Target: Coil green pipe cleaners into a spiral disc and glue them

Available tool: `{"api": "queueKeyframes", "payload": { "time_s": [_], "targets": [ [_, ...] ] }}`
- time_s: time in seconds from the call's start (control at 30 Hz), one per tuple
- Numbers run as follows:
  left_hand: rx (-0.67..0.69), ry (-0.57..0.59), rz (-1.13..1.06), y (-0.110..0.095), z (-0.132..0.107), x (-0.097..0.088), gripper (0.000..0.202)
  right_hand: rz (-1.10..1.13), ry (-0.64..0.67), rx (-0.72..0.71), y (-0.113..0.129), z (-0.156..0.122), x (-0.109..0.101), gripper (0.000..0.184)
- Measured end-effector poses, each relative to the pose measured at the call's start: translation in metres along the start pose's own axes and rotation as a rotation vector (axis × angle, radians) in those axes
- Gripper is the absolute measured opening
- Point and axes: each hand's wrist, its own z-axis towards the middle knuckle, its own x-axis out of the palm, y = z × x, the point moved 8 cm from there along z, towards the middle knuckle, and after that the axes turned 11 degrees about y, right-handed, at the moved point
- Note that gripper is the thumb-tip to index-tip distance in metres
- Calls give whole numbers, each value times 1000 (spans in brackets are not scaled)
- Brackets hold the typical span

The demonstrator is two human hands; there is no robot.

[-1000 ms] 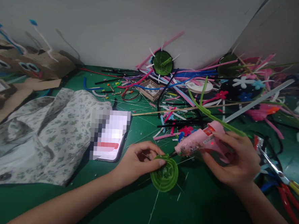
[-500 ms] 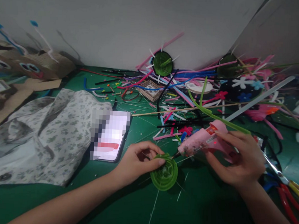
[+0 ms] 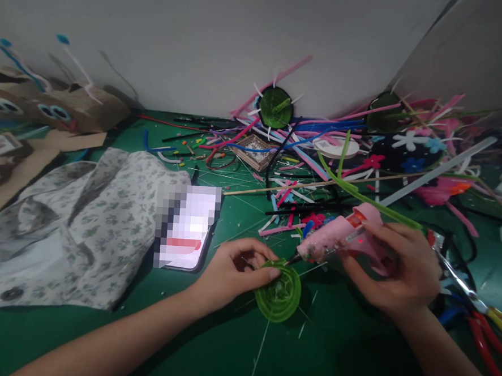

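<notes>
Between the thumb and fingers of my left hand (image 3: pixel 239 272) is a round green coil (image 3: pixel 280 300), pinched at its upper left edge. It looks like a spiral of pipe cleaner, with pale glue strands across its middle. My right hand (image 3: pixel 403 271) is wrapped round a pink hot glue gun (image 3: pixel 328 241) with a small red light on its side. The gun's dark nozzle points left and meets or nearly meets the coil's top edge. From the gun's back, a clear glue stick (image 3: pixel 439 171) sticks out toward the upper right.
A phone (image 3: pixel 189 229) and a patterned cloth (image 3: pixel 117 219) lie left of my hands. Pliers with red handles (image 3: pixel 484 338) rest at the right. Behind are loose pipe cleaners, a wooden stick (image 3: pixel 276 188) and a green disc (image 3: pixel 276 107). Cardboard figures (image 3: pixel 60 111) stand at far left.
The glue gun's nozzle has shifted slightly left along the coil's top edge. My left hand keeps its pinch. The whole view has moved a little.
</notes>
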Motion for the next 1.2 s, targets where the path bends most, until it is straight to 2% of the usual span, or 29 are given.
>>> {"api": "queueKeyframes", "payload": {
  "time_s": [0.17, 0.5, 1.2],
  "targets": [
    [27, -19, 23, 1, -2, -3, 18, -10, 35, 10, -1, 0, 1, 50],
    [36, -8, 43, 0, 1, -3, 16, -37, -23, 25, -5, -1, -7, 52],
    [72, -30, 22, -1, -1, -6, 13, -1, 9, 17, -2, -2, -1, 56]
  ]
}}
